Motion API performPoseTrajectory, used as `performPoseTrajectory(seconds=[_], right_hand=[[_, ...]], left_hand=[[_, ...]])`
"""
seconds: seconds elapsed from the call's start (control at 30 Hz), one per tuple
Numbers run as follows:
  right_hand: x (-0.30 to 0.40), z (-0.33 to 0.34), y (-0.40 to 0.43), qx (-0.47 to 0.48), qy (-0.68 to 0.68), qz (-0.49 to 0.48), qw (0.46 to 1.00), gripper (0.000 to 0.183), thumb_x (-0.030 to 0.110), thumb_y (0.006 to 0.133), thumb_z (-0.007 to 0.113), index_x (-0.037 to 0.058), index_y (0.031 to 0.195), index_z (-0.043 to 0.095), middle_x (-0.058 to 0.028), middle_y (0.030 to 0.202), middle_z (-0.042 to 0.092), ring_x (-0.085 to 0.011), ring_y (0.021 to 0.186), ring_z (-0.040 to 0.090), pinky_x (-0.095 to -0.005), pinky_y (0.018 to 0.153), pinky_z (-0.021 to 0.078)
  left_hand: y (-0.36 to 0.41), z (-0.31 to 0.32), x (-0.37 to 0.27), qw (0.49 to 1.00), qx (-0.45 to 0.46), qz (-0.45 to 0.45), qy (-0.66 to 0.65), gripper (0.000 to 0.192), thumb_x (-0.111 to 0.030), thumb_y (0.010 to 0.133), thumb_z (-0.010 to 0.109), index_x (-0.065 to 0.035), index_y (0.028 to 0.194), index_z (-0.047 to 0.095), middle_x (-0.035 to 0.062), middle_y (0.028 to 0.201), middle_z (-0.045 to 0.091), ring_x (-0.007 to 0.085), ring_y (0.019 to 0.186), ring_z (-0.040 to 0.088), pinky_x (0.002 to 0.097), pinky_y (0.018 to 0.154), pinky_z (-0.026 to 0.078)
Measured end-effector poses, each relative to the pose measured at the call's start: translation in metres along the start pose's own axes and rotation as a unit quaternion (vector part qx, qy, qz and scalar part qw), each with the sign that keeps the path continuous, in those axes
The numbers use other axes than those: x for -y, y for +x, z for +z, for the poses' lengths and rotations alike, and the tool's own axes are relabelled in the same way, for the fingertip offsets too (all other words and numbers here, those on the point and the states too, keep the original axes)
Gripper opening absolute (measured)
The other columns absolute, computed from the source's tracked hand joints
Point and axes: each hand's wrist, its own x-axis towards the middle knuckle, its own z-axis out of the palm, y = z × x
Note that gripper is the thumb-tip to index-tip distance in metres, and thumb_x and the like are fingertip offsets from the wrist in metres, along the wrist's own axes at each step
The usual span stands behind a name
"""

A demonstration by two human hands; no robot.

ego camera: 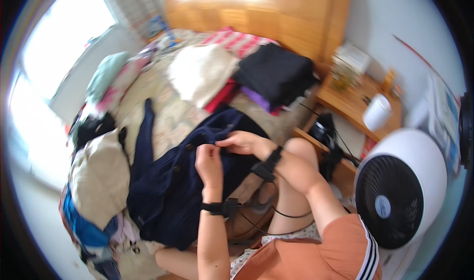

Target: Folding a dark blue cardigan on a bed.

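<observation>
A dark navy long-sleeved garment with buttons [166, 191] lies spread on the bed, one sleeve stretched toward the headboard. Both hands meet at its upper front, near the collar. My left hand [209, 163] has its fingers pinched together on the garment's edge. My right hand [242, 142] comes in from the right, thumb and fingers closed on the cloth beside the left fingertips. The hands' blur hides exactly what lies between the fingers. Each wrist wears a black strap with a small device.
Folded white [202, 71] and black [276, 74] clothes lie beyond, near the wooden headboard [259, 10]. More clothes, with a cream piece [100, 178], are heaped at left. At right stand a wooden nightstand [344, 95] with an open drawer and a white fan [400, 187]; cables hang near my knee.
</observation>
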Motion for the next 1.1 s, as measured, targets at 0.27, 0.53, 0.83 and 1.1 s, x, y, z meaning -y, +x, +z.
performPoseTrajectory(seconds=[0.27, 0.53, 0.83, 1.1], right_hand=[[0.011, 0.007, -0.019, -0.008, -0.005, 0.051, 0.999, 0.015, 0.011, 0.092, 0.072, 0.0076, 0.105, 0.067, -0.0017, 0.101, 0.068, -0.0128, 0.095, 0.062, -0.0301, 0.087, 0.0476], [0.001, -0.003, -0.015, -0.035, 0.010, 0.015, 0.999, 0.020, 0.003, 0.092, 0.068, 0.0072, 0.111, 0.068, -0.0027, 0.105, 0.070, -0.0143, 0.096, 0.064, -0.0304, 0.088, 0.0498], [0.003, 0.022, -0.018, -0.003, -0.037, -0.036, 0.999, 0.027, -0.003, 0.092, 0.065, 0.0044, 0.117, 0.066, -0.0056, 0.110, 0.071, -0.0156, 0.095, 0.067, -0.0276, 0.079, 0.0514], [0.021, 0.043, -0.023, 0.017, -0.377, -0.112, 0.919, 0.029, 0.014, 0.089, 0.074, -0.0025, 0.110, 0.064, -0.0048, 0.102, 0.068, -0.0116, 0.092, 0.061, -0.0284, 0.085, 0.0498]], left_hand=[[0.001, -0.011, 0.002, 0.994, 0.021, -0.077, -0.081, 0.014, -0.002, 0.083, 0.071, -0.0021, 0.087, 0.057, 0.0165, 0.082, 0.060, 0.0363, 0.074, 0.061, 0.0410, 0.065, 0.050], [-0.003, -0.011, -0.003, 0.999, -0.009, 0.004, 0.030, 0.012, 0.000, 0.085, 0.067, -0.0046, 0.093, 0.059, 0.0142, 0.086, 0.061, 0.0334, 0.075, 0.064, 0.0384, 0.065, 0.052], [-0.015, -0.006, 0.014, 0.857, 0.012, -0.349, -0.379, 0.009, -0.009, 0.093, 0.068, -0.0021, 0.092, 0.063, 0.0025, 0.086, 0.065, 0.0096, 0.076, 0.062, 0.0250, 0.060, 0.054], [-0.044, 0.008, 0.026, 0.642, 0.005, -0.462, -0.612, 0.012, -0.021, 0.098, 0.062, -0.0107, 0.096, 0.066, -0.0036, 0.087, 0.063, 0.0095, 0.078, 0.058, 0.0261, 0.070, 0.047]])
